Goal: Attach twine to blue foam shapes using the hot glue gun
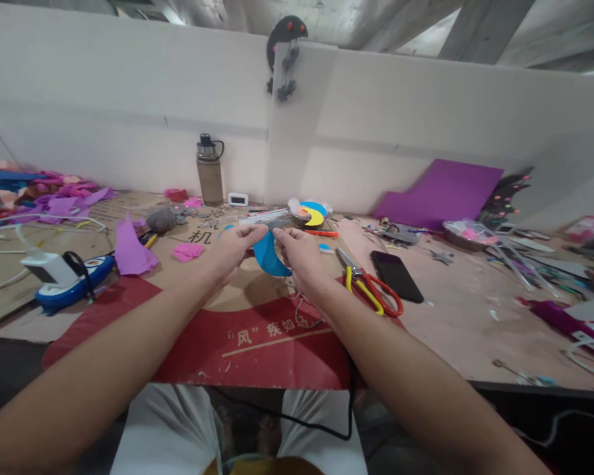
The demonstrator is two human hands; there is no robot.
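Note:
A blue crescent-shaped cutout (270,257), like felt or foam sheet, is held up over the cardboard in front of me. My left hand (235,249) pinches its upper end between thumb and fingers. Close beside it, my right hand (303,254) is closed in a pinch near the same upper end. What lies between those right fingertips is too small to make out. The crescent's lower tip reaches toward my right palm. Thin white string (303,315) lies loosely below my right hand. Scissors (360,282) with one red and one yellow handle rest to the right.
Red-printed cardboard (277,359) covers the table's front. A black phone (396,276) lies right of the scissors. Behind are a bottle (210,175), a small clock (238,199) and a yellow crescent (315,216). At left sit a blue power strip (74,285) and purple scraps (132,247).

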